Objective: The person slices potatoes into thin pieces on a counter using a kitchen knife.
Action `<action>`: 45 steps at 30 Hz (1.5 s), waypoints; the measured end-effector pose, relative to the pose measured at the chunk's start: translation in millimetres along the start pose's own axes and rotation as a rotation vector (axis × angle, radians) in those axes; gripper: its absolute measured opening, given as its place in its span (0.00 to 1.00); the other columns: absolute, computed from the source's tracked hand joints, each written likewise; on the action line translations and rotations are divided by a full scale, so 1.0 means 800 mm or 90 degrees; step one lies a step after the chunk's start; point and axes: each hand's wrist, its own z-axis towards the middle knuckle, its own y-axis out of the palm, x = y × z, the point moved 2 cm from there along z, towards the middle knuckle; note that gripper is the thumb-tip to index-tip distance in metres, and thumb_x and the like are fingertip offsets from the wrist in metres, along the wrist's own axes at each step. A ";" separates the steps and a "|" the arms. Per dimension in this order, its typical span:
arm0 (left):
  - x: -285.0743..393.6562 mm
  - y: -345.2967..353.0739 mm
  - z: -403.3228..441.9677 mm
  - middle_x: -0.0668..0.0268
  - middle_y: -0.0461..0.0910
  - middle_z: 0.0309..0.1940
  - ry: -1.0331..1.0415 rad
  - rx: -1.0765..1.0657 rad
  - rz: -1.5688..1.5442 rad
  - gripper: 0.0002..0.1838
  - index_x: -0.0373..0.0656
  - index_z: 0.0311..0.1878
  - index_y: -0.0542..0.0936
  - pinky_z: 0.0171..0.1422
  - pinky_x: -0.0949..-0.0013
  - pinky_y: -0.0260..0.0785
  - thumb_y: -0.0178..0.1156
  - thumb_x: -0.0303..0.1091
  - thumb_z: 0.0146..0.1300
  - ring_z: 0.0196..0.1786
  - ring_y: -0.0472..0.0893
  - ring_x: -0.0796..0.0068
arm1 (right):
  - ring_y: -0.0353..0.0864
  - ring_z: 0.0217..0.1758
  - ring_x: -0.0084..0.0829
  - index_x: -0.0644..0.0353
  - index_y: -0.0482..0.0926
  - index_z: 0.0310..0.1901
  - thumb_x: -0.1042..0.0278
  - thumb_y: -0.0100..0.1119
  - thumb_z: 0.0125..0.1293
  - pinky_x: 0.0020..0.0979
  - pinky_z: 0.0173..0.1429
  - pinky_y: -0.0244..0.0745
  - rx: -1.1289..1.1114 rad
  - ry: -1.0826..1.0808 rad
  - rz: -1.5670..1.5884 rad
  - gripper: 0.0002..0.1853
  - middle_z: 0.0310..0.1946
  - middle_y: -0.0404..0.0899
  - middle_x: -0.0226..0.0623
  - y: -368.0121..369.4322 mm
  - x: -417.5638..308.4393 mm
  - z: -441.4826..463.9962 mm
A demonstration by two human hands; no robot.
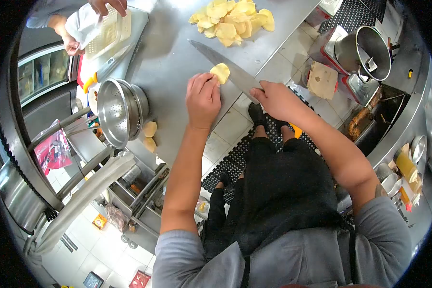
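My left hand (202, 98) is closed, its fingertips on a pale yellow, potato-like vegetable piece (220, 73) at the steel table's edge. In my right hand (278, 100) is the handle of a large kitchen knife (228, 66). Its broad blade points up and left, close beside the piece; whether it touches is unclear. Beyond the tip lies a heap of yellow slices (233, 21). Two similar pieces (150, 129) rest left of my left forearm, near a steel colander (116, 113).
At the upper left, another person's hands (72, 43) hold a white cloth or bag by a pale perforated basket (113, 29). A large steel pot (367, 53) stands at the right near a cardboard piece (322, 79). A black perforated mat (216, 175) covers floor underfoot.
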 end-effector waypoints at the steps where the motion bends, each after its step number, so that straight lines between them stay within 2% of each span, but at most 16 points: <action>1: 0.000 0.001 0.000 0.60 0.83 0.44 0.004 0.002 0.002 0.08 0.36 0.42 0.85 0.57 0.55 0.76 0.66 0.23 0.59 0.49 0.82 0.54 | 0.83 0.42 0.62 0.70 0.78 0.40 0.49 0.52 0.78 0.51 0.47 0.76 -0.012 0.010 -0.003 0.25 0.33 0.82 0.62 -0.002 0.001 -0.005; 5: 0.003 0.002 -0.001 0.60 0.83 0.43 0.003 0.004 -0.022 0.08 0.35 0.42 0.85 0.56 0.55 0.76 0.66 0.23 0.59 0.49 0.81 0.54 | 0.83 0.41 0.61 0.69 0.78 0.39 0.49 0.52 0.78 0.51 0.46 0.76 0.041 -0.026 -0.012 0.25 0.32 0.82 0.60 0.015 0.010 0.001; 14: 0.003 0.006 -0.002 0.59 0.83 0.42 0.023 0.027 -0.014 0.08 0.35 0.42 0.85 0.56 0.55 0.76 0.66 0.22 0.59 0.49 0.81 0.52 | 0.84 0.40 0.58 0.69 0.78 0.39 0.47 0.53 0.78 0.50 0.45 0.76 -0.003 0.011 0.043 0.26 0.32 0.82 0.60 0.013 0.001 0.003; 17: 0.003 0.007 -0.003 0.58 0.83 0.42 0.018 0.025 -0.007 0.08 0.34 0.42 0.85 0.56 0.55 0.76 0.66 0.22 0.59 0.49 0.81 0.52 | 0.83 0.46 0.64 0.72 0.80 0.40 0.50 0.52 0.77 0.54 0.53 0.76 -0.030 0.019 0.014 0.26 0.37 0.83 0.65 -0.001 -0.012 -0.002; 20: 0.004 0.006 -0.004 0.58 0.83 0.42 0.022 0.029 -0.004 0.08 0.35 0.42 0.85 0.56 0.55 0.76 0.65 0.22 0.59 0.49 0.81 0.52 | 0.83 0.46 0.64 0.71 0.80 0.41 0.50 0.52 0.77 0.54 0.53 0.77 -0.034 0.003 0.006 0.25 0.38 0.83 0.64 -0.004 -0.013 -0.002; 23: 0.007 0.007 -0.003 0.58 0.83 0.42 0.018 0.043 0.019 0.08 0.35 0.43 0.85 0.56 0.55 0.76 0.65 0.22 0.60 0.48 0.81 0.52 | 0.82 0.43 0.62 0.70 0.78 0.39 0.48 0.54 0.77 0.51 0.47 0.76 0.062 -0.035 0.017 0.25 0.34 0.82 0.63 0.023 -0.002 0.008; 26: 0.008 0.008 -0.006 0.58 0.83 0.42 0.021 0.041 0.021 0.07 0.35 0.43 0.85 0.56 0.55 0.76 0.65 0.23 0.61 0.48 0.82 0.52 | 0.82 0.43 0.63 0.70 0.78 0.39 0.48 0.54 0.77 0.51 0.47 0.76 0.058 -0.021 0.022 0.26 0.35 0.82 0.63 0.020 -0.009 0.000; 29: 0.008 0.008 -0.006 0.58 0.83 0.42 0.003 0.061 0.018 0.07 0.36 0.43 0.85 0.56 0.55 0.76 0.66 0.23 0.61 0.48 0.82 0.53 | 0.83 0.45 0.64 0.71 0.80 0.41 0.50 0.53 0.77 0.54 0.52 0.77 0.046 -0.007 0.034 0.25 0.36 0.83 0.64 0.026 -0.010 0.005; 32: 0.003 -0.009 -0.001 0.58 0.84 0.43 -0.069 -0.012 -0.043 0.07 0.36 0.43 0.85 0.56 0.56 0.77 0.66 0.23 0.61 0.49 0.82 0.53 | 0.83 0.45 0.64 0.71 0.80 0.41 0.50 0.53 0.77 0.54 0.52 0.77 0.044 0.001 0.035 0.25 0.37 0.83 0.66 0.025 -0.010 0.005; 38: -0.004 -0.009 -0.002 0.58 0.84 0.43 0.049 -0.004 0.001 0.08 0.35 0.43 0.85 0.55 0.57 0.77 0.65 0.22 0.59 0.49 0.82 0.53 | 0.84 0.45 0.63 0.71 0.80 0.40 0.49 0.53 0.77 0.54 0.51 0.77 0.032 -0.021 0.031 0.26 0.36 0.83 0.65 0.023 -0.005 0.007; 44: -0.006 -0.005 -0.005 0.58 0.83 0.43 0.060 0.006 -0.008 0.10 0.34 0.43 0.85 0.55 0.57 0.78 0.65 0.20 0.56 0.50 0.82 0.53 | 0.83 0.44 0.62 0.72 0.81 0.41 0.49 0.52 0.77 0.52 0.50 0.77 -0.036 0.033 0.063 0.26 0.36 0.83 0.64 0.018 0.003 -0.011; 45: -0.007 -0.005 -0.005 0.58 0.83 0.43 0.058 0.004 -0.008 0.11 0.34 0.43 0.85 0.55 0.57 0.78 0.65 0.20 0.56 0.50 0.82 0.53 | 0.83 0.37 0.56 0.71 0.80 0.41 0.49 0.52 0.78 0.49 0.45 0.77 -0.036 0.027 0.066 0.25 0.32 0.82 0.58 0.019 0.002 -0.008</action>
